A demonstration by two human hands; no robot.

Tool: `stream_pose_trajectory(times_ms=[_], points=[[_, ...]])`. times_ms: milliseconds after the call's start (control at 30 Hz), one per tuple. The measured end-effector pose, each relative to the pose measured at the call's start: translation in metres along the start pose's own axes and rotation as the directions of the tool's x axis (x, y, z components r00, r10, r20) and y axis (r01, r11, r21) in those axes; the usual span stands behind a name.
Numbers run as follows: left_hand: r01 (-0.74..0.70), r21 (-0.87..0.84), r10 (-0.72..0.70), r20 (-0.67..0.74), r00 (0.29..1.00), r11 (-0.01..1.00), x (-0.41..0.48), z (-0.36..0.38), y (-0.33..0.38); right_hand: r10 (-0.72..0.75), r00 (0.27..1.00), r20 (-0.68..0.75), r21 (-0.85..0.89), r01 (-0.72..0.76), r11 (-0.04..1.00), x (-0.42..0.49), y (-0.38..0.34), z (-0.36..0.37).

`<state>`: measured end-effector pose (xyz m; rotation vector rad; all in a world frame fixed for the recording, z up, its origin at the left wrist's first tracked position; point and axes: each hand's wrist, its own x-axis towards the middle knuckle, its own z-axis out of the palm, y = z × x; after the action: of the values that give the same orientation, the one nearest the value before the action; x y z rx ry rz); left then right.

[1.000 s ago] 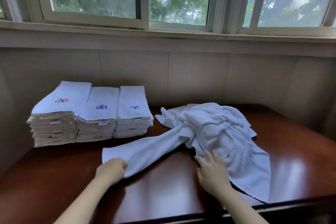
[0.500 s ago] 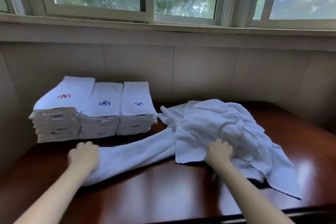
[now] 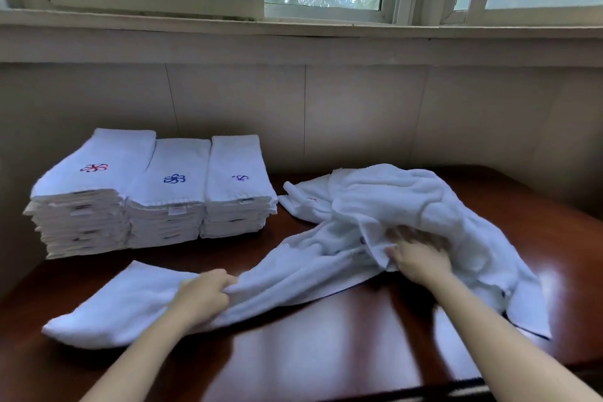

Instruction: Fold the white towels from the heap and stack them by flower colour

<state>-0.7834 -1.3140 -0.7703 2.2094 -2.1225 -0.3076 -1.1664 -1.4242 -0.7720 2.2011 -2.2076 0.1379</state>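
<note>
Three stacks of folded white towels are lined up side by side at the back left corner of the tabletop [image 3: 326, 352], close to the wall. The red-flower stack [image 3: 85, 196] is farthest left and is the tallest. The blue-flower stack [image 3: 169, 196] is touching it in the middle. The purple-flower stack [image 3: 238, 189] is the lowest and is next in the row.

In front of the stacks, a long white towel [image 3: 130, 300] is stretched across the tabletop, from near the front left edge up toward the middle. It is held by the left hand [image 3: 199, 297], whose fingers are curled tight round a bunch of the cloth.

To the right, the heap of unfolded white towels [image 3: 408, 202] is spread over the right half of the tabletop, and one corner of it is draped toward the front right edge. The far end of the long towel runs into this heap. The right hand [image 3: 421, 259] is pushed in under a fold of the heap. It is blurred and partly hidden, so its grip cannot be told.
</note>
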Motion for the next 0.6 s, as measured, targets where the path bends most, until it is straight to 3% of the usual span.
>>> stream_pose_trajectory(times_ms=[133,233,300,533,600], points=[[0.204,0.185,-0.209,0.012,0.978,0.961,-0.014,-0.022,-0.034,0.102,0.995,-0.011,-0.058,-0.102,0.993,0.001,0.001,-0.005],[0.124,0.089,-0.126,0.007,0.992,0.988,-0.011,-0.013,-0.017,-0.017,0.986,-0.163,-0.137,-0.005,0.991,-0.008,-0.026,0.011],[0.045,0.04,-0.045,0.003,0.999,0.998,-0.001,0.001,0.012,-0.078,0.979,-0.19,-0.075,0.064,0.995,-0.007,-0.034,0.021],[0.013,0.105,-0.003,-0.09,0.996,0.994,0.064,0.032,0.065,0.02,0.998,-0.052,-0.033,-0.022,0.999,0.067,0.019,0.02],[-0.011,0.004,0.011,-0.075,0.997,1.0,0.072,0.029,0.06,0.053,0.997,-0.049,-0.022,-0.054,0.998,0.089,0.032,0.018]])
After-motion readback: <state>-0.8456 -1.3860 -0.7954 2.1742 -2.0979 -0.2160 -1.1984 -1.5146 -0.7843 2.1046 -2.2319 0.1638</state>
